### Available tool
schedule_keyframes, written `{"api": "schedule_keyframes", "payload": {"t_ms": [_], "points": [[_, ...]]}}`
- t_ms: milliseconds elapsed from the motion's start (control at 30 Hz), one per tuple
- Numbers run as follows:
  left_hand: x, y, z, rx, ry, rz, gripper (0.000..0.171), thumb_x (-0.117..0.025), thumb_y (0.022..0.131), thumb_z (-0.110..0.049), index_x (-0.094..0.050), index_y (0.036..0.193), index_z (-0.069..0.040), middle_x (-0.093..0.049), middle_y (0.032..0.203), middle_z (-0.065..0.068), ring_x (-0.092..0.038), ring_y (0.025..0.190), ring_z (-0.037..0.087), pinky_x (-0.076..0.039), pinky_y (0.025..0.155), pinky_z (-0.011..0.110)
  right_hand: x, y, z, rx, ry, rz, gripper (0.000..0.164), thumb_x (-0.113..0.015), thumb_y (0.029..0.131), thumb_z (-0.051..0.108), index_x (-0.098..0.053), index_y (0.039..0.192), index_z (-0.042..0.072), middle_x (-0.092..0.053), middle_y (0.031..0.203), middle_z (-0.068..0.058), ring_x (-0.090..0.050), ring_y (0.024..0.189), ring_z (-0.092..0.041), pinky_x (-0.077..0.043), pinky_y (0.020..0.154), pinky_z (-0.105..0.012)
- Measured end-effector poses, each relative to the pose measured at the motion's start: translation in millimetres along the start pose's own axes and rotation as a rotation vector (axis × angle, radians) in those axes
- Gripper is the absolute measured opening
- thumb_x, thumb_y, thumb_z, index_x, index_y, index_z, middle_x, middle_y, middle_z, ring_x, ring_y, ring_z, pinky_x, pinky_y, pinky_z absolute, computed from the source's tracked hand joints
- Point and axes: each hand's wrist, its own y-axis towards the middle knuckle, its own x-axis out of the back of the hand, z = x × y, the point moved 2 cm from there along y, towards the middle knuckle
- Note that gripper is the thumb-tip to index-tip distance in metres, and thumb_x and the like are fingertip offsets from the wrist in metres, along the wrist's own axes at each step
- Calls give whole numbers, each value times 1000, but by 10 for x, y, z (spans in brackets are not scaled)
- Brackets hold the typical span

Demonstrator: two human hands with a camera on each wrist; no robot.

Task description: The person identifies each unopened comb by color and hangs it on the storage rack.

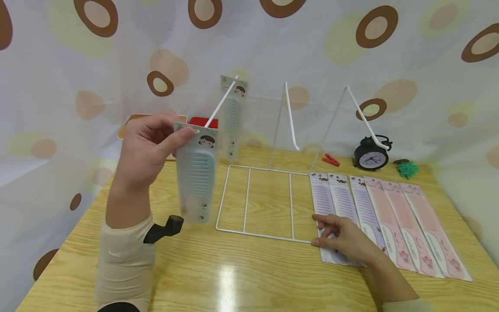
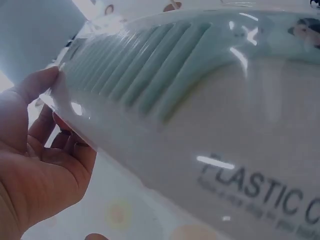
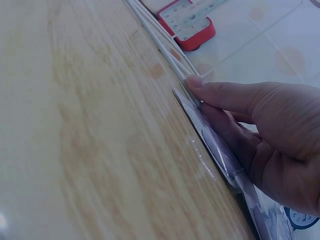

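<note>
My left hand (image 1: 150, 147) pinches the top of a clear pack holding a green comb (image 1: 199, 177), at the front end of the left hook (image 1: 220, 104) of a white wire rack (image 1: 269, 236). The hook seems to pass through the pack's hole. In the left wrist view the green comb (image 2: 150, 70) fills much of the picture, with the left hand (image 2: 45, 165) at its far end. Another green comb pack (image 1: 232, 117) hangs farther back on that hook. My right hand (image 1: 347, 236) pinches the front right corner of the rack's base, its wire (image 3: 172, 61) between thumb and finger.
Purple comb packs (image 1: 322, 195) and pink comb packs (image 1: 393, 216) lie in a row right of the rack. Behind them are a black alarm clock (image 1: 371, 157), a red clip (image 1: 331, 160) and a green tuft (image 1: 407, 169). A red clock (image 3: 195, 32) stands behind the rack.
</note>
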Motion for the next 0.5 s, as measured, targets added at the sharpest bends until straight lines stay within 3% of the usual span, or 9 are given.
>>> {"api": "schedule_keyframes", "payload": {"t_ms": [133,267,500], "points": [[2,18,62,65,43,8,6,-70,88,4,-71,83,0,-62,76,0,-49,58,14,-42,53,22,-10,5,-5,2,1,-2,78,-85,79,33,-53,143,3,-61,109,-10,-60,75,-10,-44,55,-24],[-8,62,166,139,80,19,17,-66,90,5,-72,83,-9,-62,75,-2,-50,61,13,-43,58,22,-12,9,-3,-3,-8,-4,77,-85,79,33,-54,143,3,-61,109,-10,-60,75,-10,-44,55,-24],[-15,115,381,205,142,-58,17,-66,92,3,-72,89,-13,-54,71,-4,-45,60,9,-38,53,19,-6,6,17,-14,-23,-9,77,-85,79,33,-54,143,4,-62,108,-9,-61,75,-10,-45,57,-24]]}}
